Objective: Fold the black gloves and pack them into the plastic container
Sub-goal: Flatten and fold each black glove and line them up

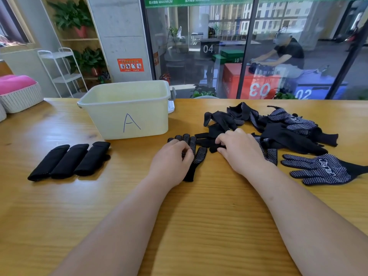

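I am seeing the plastic container standing upright and open on the worktop, pale cream with a blue letter A on its front. Three folded gloves are lying side by side before it, to the left. My left hand is pinching a dotted glove that is lying flat. My right hand is gripping a plain black glove at the edge of the loose pile of gloves.
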The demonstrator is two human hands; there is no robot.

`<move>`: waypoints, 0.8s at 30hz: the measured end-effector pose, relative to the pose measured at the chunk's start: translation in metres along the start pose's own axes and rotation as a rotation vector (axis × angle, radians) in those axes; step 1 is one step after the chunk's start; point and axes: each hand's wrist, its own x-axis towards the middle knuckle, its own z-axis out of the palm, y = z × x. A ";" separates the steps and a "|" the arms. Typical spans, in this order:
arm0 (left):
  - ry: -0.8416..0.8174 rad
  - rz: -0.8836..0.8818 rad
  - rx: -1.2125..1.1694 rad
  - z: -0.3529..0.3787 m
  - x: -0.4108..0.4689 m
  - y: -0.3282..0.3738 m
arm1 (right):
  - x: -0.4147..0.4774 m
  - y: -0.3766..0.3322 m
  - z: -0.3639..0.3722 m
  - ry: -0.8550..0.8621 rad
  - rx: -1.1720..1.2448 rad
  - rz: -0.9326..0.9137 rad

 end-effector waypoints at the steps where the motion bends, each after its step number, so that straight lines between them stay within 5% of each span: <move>1: -0.003 -0.001 -0.006 0.000 0.001 -0.001 | 0.000 0.000 -0.001 0.008 -0.024 -0.008; 6: -0.008 0.008 -0.014 -0.002 0.002 -0.004 | -0.004 0.000 -0.011 -0.015 0.038 -0.053; 13: -0.027 0.037 0.000 -0.003 0.003 -0.007 | -0.007 -0.005 -0.066 0.222 1.094 0.241; 15: -0.025 0.038 -0.006 -0.003 0.003 -0.007 | -0.006 -0.003 -0.067 0.164 1.243 0.408; 19: -0.012 0.047 -0.026 -0.002 0.002 -0.009 | -0.013 0.018 -0.036 -0.101 0.756 0.508; 21: -0.020 0.051 -0.018 -0.002 0.001 -0.010 | -0.017 0.025 -0.027 -0.080 0.481 0.403; 24: -0.044 0.068 0.002 -0.002 0.000 -0.012 | -0.019 0.031 -0.028 0.031 0.429 0.264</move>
